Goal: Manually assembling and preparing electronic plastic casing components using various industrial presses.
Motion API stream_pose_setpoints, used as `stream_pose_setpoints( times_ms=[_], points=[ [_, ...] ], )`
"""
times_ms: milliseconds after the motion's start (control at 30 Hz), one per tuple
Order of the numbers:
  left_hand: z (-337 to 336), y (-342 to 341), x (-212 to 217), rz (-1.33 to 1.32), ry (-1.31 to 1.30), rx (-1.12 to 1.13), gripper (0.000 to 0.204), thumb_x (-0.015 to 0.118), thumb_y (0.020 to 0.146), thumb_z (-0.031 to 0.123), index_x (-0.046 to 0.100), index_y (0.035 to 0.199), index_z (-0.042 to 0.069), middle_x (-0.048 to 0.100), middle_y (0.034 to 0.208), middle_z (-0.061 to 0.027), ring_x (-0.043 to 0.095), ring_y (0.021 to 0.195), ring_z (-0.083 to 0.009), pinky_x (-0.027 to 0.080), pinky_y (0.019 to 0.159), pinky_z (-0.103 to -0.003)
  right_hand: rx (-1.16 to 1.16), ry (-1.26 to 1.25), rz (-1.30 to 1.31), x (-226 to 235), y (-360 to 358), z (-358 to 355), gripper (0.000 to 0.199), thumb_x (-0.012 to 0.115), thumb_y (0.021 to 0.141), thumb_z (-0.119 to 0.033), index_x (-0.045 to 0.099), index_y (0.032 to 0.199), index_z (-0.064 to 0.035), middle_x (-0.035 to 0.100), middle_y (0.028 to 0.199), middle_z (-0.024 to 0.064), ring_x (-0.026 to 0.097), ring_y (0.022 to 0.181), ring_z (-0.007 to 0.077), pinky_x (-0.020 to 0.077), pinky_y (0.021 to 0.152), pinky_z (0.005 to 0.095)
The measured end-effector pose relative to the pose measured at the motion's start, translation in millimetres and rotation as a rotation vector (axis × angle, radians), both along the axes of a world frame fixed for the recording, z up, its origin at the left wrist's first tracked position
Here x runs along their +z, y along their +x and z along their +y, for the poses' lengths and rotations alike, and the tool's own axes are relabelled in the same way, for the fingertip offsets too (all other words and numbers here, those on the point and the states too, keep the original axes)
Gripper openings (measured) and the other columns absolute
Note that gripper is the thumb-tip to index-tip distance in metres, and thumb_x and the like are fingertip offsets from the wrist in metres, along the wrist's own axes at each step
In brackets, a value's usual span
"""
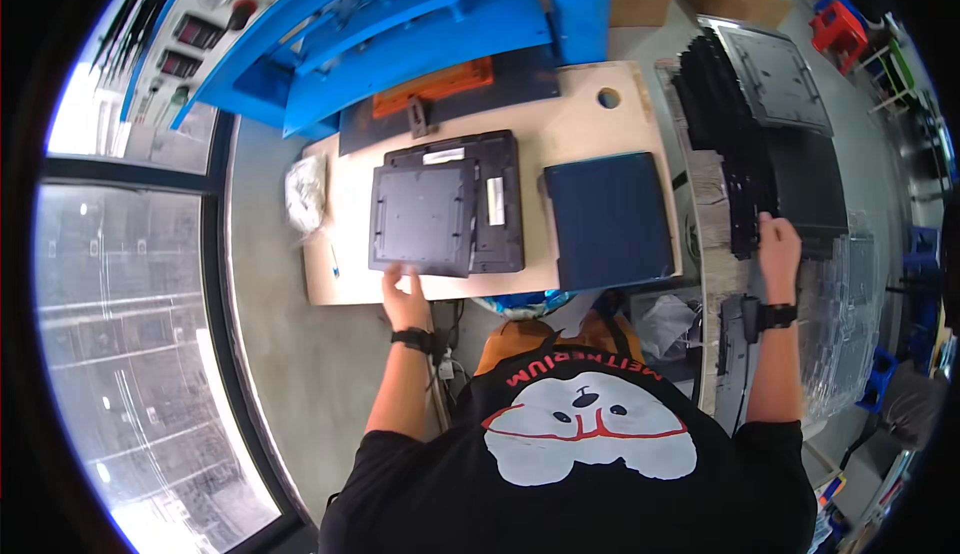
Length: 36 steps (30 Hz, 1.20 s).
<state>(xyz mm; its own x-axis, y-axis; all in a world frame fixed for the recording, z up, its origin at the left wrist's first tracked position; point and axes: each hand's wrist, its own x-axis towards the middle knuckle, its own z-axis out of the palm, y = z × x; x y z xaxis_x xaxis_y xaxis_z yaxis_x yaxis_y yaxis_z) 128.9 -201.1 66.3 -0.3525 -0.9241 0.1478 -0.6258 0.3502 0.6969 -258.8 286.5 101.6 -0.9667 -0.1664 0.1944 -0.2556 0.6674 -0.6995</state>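
My left hand is at the near edge of a flat dark grey panel, its fingers closed on that edge. The panel lies partly over a black laptop-like casing with white labels, on the pale wooden table. To the right of these rests a dark blue-black flat panel. Out at the far right, my right hand has its fingers closed at the edge of a stack of black panels. Its fingertips are partly hidden, and the exact panel under them is hard to make out.
A blue press machine with a control panel stands beyond the table. An orange block sits beneath it. A plastic-wrapped bundle lies at the table's left edge. Clear trays are stacked at right, near grey framed panels.
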Motion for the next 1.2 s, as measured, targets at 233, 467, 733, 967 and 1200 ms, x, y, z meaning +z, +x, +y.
stream_pose_setpoints(
  times_ms=[233,467,733,967,1200],
  points=[
    [-150,64,-40,0.068,0.624,0.143,0.065,0.071,0.088,0.032,0.044,0.137,-0.002,0.057,0.121,-0.0192,0.061,0.102,-0.0271,0.054,0.085,-0.04,0.643,-0.301,-0.71,-22,160,-250,0.018,0.068,0.09,-0.018,0.065,0.096,-0.0016,0.065,0.081,0.0035,0.059,0.07,0.0095,0.0492,0.065,0.0245],
    [-175,70,-36,0.486,1.139,-0.128,0.025,0.064,0.089,-0.001,0.058,0.113,0.003,0.066,0.1,-0.0074,0.066,0.09,-0.0179,0.06,0.077,-0.035,0.601,-0.165,-0.578,-23,207,-371,0.015,0.068,0.09,-0.016,0.065,0.095,-0.0026,0.064,0.076,0.0019,0.057,0.065,0.0094,0.0488,0.063,0.0258],
    [-309,55,80,0.125,1.009,-0.698,0.026,0.064,0.082,-0.011,0.061,0.105,-0.001,0.066,0.092,-0.0041,0.065,0.083,-0.0136,0.057,0.074,-0.03,0.846,-0.274,-0.536,64,169,-512,0.053,0.073,0.087,-0.025,0.053,0.133,-0.0066,0.056,0.131,0.0164,0.058,0.115,0.0217,0.0462,0.093,0.032],
    [-351,-42,108,-0.066,0.859,-0.847,0.052,0.071,0.087,0.013,0.051,0.134,0.006,0.064,0.091,-0.0062,0.064,0.088,-0.0135,0.054,0.078,-0.03,0.898,-0.269,-1.134,37,154,-530,0.027,0.063,0.091,-0.006,0.063,0.118,0.0,0.065,0.105,0.005,0.062,0.094,0.012,0.0504,0.087,0.0283],
    [-358,-18,18,0.114,0.579,-0.6,0.04,0.064,0.095,0.023,0.056,0.127,0.0,0.063,0.121,-0.012,0.06,0.109,-0.0189,0.048,0.088,-0.029,0.38,-0.846,-1.181,-25,96,-470,0.035,0.056,0.097,-0.01,0.054,0.131,-0.0062,0.059,0.124,0.005,0.058,0.112,0.0207,0.0496,0.094,0.0458]
  ],
)
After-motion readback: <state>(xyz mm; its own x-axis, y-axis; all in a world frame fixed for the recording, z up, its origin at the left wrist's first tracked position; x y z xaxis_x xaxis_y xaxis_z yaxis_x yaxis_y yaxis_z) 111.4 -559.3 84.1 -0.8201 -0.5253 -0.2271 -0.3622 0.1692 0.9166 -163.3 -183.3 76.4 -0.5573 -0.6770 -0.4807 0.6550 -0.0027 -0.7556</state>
